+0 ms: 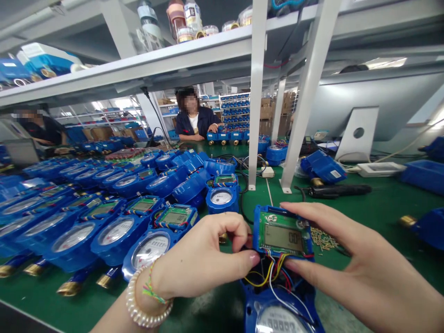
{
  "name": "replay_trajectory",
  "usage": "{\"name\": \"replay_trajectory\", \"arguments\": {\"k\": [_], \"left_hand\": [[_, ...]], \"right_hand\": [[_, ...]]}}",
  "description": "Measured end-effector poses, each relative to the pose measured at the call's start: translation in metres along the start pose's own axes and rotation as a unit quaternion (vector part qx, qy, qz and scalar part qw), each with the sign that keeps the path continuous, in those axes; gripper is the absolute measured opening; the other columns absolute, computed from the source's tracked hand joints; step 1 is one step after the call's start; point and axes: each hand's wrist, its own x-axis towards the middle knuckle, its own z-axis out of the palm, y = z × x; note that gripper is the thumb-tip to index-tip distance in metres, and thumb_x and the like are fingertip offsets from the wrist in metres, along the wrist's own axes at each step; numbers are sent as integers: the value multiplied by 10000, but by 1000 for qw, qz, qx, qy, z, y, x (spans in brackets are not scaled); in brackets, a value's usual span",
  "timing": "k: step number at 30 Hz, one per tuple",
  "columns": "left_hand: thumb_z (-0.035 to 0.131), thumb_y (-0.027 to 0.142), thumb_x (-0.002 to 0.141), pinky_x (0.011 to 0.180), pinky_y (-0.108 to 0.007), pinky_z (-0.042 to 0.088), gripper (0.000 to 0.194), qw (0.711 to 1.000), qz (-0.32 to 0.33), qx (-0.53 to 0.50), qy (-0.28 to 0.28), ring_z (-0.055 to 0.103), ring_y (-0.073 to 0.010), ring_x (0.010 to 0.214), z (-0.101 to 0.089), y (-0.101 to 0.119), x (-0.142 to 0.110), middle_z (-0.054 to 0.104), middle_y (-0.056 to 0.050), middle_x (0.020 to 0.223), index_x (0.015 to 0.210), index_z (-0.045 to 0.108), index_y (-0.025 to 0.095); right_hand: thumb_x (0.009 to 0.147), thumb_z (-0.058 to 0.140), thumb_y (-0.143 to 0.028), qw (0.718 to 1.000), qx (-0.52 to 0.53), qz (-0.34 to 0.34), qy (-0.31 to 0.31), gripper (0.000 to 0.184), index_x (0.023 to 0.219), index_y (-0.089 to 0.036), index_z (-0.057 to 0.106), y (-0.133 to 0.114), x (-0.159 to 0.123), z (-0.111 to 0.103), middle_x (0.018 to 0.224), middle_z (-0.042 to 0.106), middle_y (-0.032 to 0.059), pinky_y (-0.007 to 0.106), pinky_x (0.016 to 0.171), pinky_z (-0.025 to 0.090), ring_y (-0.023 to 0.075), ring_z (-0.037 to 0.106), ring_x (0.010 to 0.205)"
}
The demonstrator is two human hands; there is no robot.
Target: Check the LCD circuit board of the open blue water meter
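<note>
Both hands, left hand [204,259] and right hand [350,259], pinch the light, fragile display board [281,232] by its edges, its thin wires [274,275] tethering it to the meter [280,314] at the table's near edge.

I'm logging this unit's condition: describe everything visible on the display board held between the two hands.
The display board is a green circuit board in a blue plastic frame, carrying a grey screen that shows digits. It is lifted and tilted toward the camera above the open blue meter. Yellow, red, white and black wires run from its lower edge into that meter. The left hand pinches its lower left corner; the right hand grips its right side, fingers along the top and bottom edges.
</note>
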Motion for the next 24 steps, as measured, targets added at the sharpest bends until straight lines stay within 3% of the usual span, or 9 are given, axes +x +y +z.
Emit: {"name": "replay_trajectory", "arguments": {"k": [3,6,11,16,24], "left_hand": [[704,201,779,721,-252,412,101,1000,5,13,-6,529,-132,759,0,1,0,539,21,805,690,671,168],[700,244,804,727,-247,417,79,1000,0,-14,-5,524,-138,782,5,-2,0,520,16,822,772,763,209],[708,314,804,747,-248,430,136,995,-23,-93,17,549,-161,871,21,-7,0,586,-9,912,889,771,229],[719,363,781,700,-283,402,195,989,-67,-98,86,538,-172,802,33,-7,-1,573,-11,813,721,741,179],[667,292,792,712,-293,397,170,991,-75,-72,81,539,-182,804,32,-4,-5,567,-11,807,670,695,177]], "right_hand": [[718,743,-344,1000,6,13,14,564,1230,-396,514,1,0,0,1197,623,-31,373,895,548,240,622,1054],[704,746,-355,999,18,19,31,533,1196,-397,545,-1,1,1,1154,649,-32,376,855,565,246,642,1012],[724,721,-350,999,13,29,35,505,1194,-385,537,-4,0,5,1166,639,-31,400,871,554,249,633,1024],[715,716,-342,998,9,20,54,499,1182,-366,541,-6,-1,8,1137,646,-20,373,814,571,246,647,984],[702,725,-331,998,14,44,43,538,1190,-427,519,-10,-3,6,1150,636,-69,339,848,561,205,638,1005]]}}
